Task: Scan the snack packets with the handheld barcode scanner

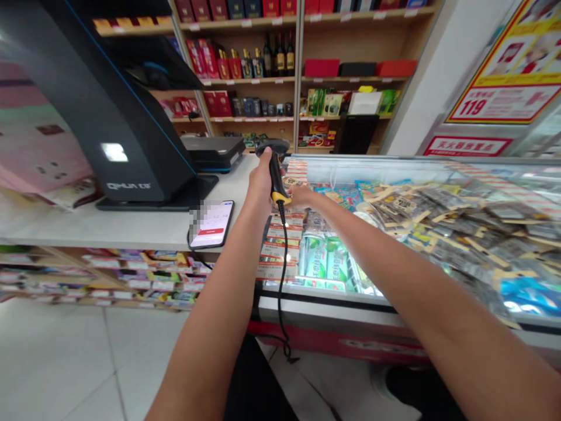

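Note:
My left hand (pixel 262 178) is wrapped round the handle of a black and yellow barcode scanner (pixel 276 175), its thumb along the top. The scanner's head points away from me, and its black cable (pixel 284 257) hangs down in front of the freezer. Just right of the handle is my right hand (pixel 300 196), its fingers curled and partly hidden behind the scanner. A small brown and white printed patch shows by those fingers; whether they grip it I cannot make out. Below both hands runs a column of orange and white price tags (pixel 280 251) on the glass-topped freezer (pixel 342 297).
A phone (pixel 212 224) with a lit screen lies at the counter (pixel 144 228) edge, near my left forearm. Left stands a dark checkout terminal (pixel 144 128). Wrapped ice creams (pixel 438 216) fill the freezer to the right. Shelves (pixel 252 82) with bottles and boxes stand behind.

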Motion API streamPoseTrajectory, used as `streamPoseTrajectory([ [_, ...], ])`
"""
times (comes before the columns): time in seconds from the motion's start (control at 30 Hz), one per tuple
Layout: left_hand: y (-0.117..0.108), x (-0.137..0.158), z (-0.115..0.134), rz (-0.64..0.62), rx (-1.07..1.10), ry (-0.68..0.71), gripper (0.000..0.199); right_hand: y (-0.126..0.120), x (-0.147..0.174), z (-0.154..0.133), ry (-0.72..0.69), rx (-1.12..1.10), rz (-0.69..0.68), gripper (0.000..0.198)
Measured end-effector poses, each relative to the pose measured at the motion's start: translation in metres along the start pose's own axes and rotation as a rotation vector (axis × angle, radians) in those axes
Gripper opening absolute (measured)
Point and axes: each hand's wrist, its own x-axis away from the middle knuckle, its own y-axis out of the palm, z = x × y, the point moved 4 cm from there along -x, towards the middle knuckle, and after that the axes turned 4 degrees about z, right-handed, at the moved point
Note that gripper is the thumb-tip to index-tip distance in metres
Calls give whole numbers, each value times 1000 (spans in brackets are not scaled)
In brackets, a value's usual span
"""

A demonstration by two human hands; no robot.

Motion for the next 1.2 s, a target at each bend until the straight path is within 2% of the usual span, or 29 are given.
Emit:
streamPoseTrajectory([
  [0.13,6,4,-1,-65,-14,-13,54,-14,30,11,139,-151,20,74],
  [0.33,22,19,-5,-200,-76,-108,45,-64,82,44,256,-423,158,49],
  [0.47,36,35,-12,-376,-177,-124,44,-99,106,74,364,-557,245,47],
  [0.57,44,47,-21,-535,-229,-120,47,-114,118,90,412,-620,329,45],
  [0.67,48,55,-30,-666,-306,-120,51,-120,125,104,467,-622,425,43],
  [0.77,49,60,-36,-749,-371,-106,56,-118,126,115,467,-630,414,36],
  [0.87,49,60,-38,-782,-441,-79,59,-117,126,122,414,-657,375,28],
  [1.03,53,61,-33,-819,-569,-19,68,-122,132,123,455,-686,404,24],
  [1.2,53,65,-33,-800,-521,-66,70,-124,135,111,490,-766,406,23],
])
